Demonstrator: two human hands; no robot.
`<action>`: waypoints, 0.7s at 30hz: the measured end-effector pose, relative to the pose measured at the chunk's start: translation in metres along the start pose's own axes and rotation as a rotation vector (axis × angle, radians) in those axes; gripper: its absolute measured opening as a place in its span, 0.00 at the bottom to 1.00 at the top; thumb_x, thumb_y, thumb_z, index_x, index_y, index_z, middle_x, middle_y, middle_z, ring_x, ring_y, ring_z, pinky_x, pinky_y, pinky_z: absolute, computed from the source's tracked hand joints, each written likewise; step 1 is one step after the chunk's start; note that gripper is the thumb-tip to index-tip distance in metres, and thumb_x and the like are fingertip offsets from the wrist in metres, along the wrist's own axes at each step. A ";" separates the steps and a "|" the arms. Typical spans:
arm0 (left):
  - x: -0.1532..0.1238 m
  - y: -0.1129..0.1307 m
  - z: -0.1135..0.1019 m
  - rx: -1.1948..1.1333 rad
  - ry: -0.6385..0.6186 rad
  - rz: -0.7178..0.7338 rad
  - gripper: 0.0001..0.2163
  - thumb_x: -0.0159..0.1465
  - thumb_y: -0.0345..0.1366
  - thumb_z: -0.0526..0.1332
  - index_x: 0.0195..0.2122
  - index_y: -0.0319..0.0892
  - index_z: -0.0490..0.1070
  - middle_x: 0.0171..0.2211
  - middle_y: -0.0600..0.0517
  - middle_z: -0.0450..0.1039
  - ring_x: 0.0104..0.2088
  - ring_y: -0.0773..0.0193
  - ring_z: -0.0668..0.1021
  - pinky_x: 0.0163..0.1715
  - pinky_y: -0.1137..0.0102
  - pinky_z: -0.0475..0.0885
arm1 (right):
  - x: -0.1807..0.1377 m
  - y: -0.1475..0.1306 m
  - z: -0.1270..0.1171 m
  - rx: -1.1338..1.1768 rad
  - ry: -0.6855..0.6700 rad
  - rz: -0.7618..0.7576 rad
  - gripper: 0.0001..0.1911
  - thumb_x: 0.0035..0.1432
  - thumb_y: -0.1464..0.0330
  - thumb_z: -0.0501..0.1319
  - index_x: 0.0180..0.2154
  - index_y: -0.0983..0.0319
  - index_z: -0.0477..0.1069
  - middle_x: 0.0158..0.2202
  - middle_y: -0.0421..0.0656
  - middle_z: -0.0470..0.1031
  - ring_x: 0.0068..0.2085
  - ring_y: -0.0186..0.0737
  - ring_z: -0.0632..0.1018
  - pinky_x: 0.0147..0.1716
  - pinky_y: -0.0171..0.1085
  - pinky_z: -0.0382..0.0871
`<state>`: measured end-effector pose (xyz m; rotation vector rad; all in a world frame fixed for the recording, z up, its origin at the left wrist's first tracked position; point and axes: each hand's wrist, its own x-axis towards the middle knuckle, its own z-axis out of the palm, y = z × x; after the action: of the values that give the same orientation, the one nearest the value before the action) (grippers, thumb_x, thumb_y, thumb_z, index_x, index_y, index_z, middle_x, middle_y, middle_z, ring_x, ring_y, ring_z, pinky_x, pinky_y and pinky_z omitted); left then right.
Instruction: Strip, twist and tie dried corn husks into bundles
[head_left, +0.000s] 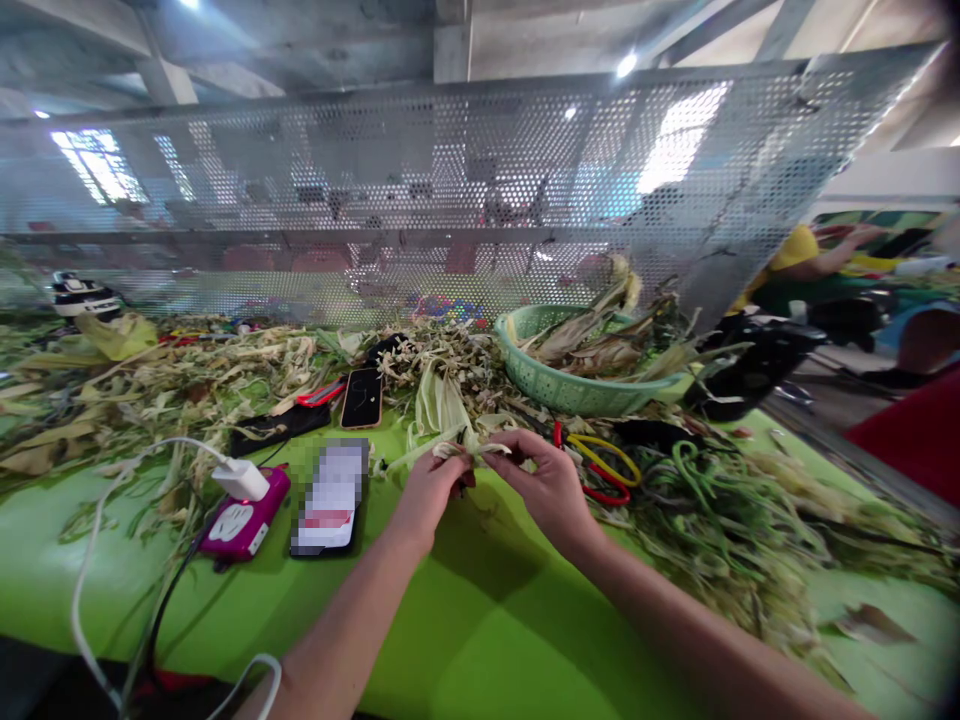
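Note:
Pale corn husk strips [441, 402] fan upward from between my two hands, just above the green tabletop [480, 630]. My left hand [429, 488] is closed, pinching the gathered lower end of the husk. From the other side my right hand [541, 482] pinches a husk strip between thumb and fingers. The fingertips of both hands are close together, and the exact knot or fold between them is too small to make out. Close by my right hand lie scissors with red and yellow handles [611, 468].
A green plastic basket [577, 392] holds dry husks. Left of my hands lie a phone with a lit screen [328, 500], a dark phone [362, 398] and a magenta power strip [244, 520] with cables. Husk scraps [720, 540] cover the right side. A perforated metal screen [375, 200] stands behind.

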<state>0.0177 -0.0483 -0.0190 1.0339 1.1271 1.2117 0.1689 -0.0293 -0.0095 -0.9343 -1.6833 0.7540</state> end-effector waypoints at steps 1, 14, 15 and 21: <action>0.001 -0.001 0.000 -0.001 0.007 -0.027 0.08 0.54 0.39 0.60 0.25 0.40 0.68 0.21 0.56 0.65 0.23 0.69 0.65 0.25 0.73 0.57 | -0.001 -0.002 -0.002 -0.097 -0.007 -0.080 0.04 0.57 0.67 0.62 0.33 0.60 0.74 0.32 0.43 0.75 0.34 0.40 0.74 0.35 0.38 0.69; 0.002 0.000 -0.003 0.148 -0.117 0.091 0.11 0.57 0.43 0.60 0.30 0.39 0.72 0.22 0.54 0.67 0.30 0.63 0.69 0.34 0.70 0.63 | 0.003 -0.013 -0.020 -0.589 -0.350 -0.598 0.13 0.62 0.74 0.54 0.45 0.57 0.72 0.52 0.46 0.74 0.46 0.42 0.76 0.44 0.41 0.66; 0.002 0.000 -0.004 0.187 -0.118 0.098 0.11 0.57 0.42 0.59 0.30 0.39 0.72 0.23 0.54 0.68 0.31 0.62 0.70 0.35 0.69 0.63 | 0.004 -0.013 -0.019 -0.561 -0.359 -0.578 0.12 0.63 0.74 0.54 0.44 0.58 0.72 0.49 0.46 0.76 0.45 0.42 0.77 0.44 0.40 0.67; 0.001 0.003 -0.004 0.438 -0.105 0.184 0.07 0.58 0.38 0.58 0.32 0.42 0.74 0.28 0.51 0.73 0.33 0.58 0.73 0.36 0.67 0.64 | 0.006 -0.014 -0.013 -0.409 -0.276 -0.316 0.05 0.60 0.70 0.59 0.36 0.58 0.74 0.33 0.44 0.77 0.36 0.40 0.76 0.36 0.37 0.69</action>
<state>0.0137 -0.0473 -0.0171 1.5428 1.2656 1.0582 0.1769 -0.0310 0.0089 -0.8314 -2.2195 0.3396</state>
